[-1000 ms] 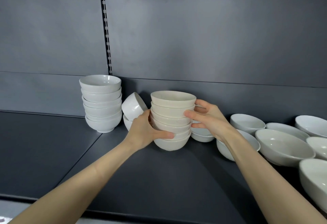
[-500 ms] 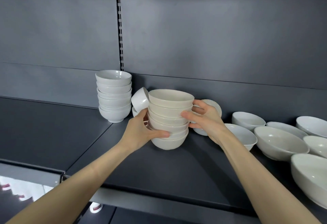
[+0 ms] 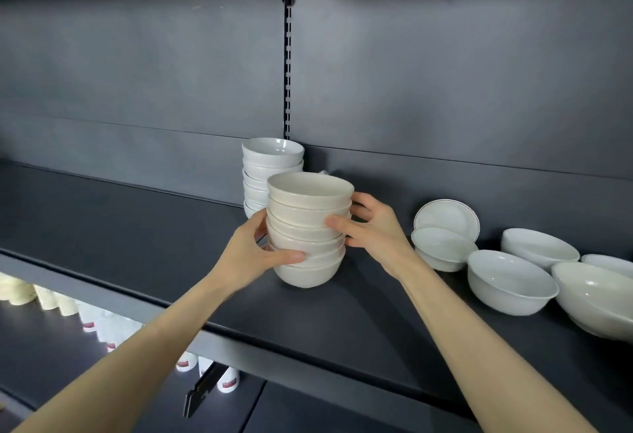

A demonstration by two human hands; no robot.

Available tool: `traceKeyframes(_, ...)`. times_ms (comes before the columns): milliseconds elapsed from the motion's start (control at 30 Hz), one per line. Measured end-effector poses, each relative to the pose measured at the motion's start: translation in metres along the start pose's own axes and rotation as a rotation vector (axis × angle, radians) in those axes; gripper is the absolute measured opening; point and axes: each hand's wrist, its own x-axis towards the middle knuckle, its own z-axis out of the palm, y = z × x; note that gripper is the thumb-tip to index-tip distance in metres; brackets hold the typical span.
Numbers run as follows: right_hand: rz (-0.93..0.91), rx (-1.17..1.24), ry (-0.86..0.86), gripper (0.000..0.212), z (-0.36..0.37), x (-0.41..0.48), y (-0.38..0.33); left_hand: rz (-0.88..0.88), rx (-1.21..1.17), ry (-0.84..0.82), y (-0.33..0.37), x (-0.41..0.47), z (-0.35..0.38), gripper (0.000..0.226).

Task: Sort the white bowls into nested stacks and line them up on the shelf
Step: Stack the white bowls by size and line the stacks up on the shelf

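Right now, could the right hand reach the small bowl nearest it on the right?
Probably, once it lets go: the right hand grips the cream stack, yet nothing stands between it and the small bowl.

The left hand (image 3: 255, 251) and right hand (image 3: 371, 227) are clasping opposite sides of the cream bowl stack (image 3: 308, 223), which seems to be resting on the dark shelf (image 3: 137, 244). A white bowl stack (image 3: 270, 165) is standing just behind it, and loose white bowls (image 3: 510, 282) are lying to the right.
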Motion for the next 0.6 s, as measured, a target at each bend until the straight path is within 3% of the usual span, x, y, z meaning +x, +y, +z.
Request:
traceKeyframes(200,-0.009,0.019,-0.003,0.056,0.036,0.015,0.002,0.002,-0.062,-0.025,-0.014,0.004,-0.033,0.071)
traceKeyframes(600,0.031,-0.035,0.07,0.068,0.069,0.033,0.002,0.03,-0.147,-0.048,-0.034,0.021,-0.06,0.05)
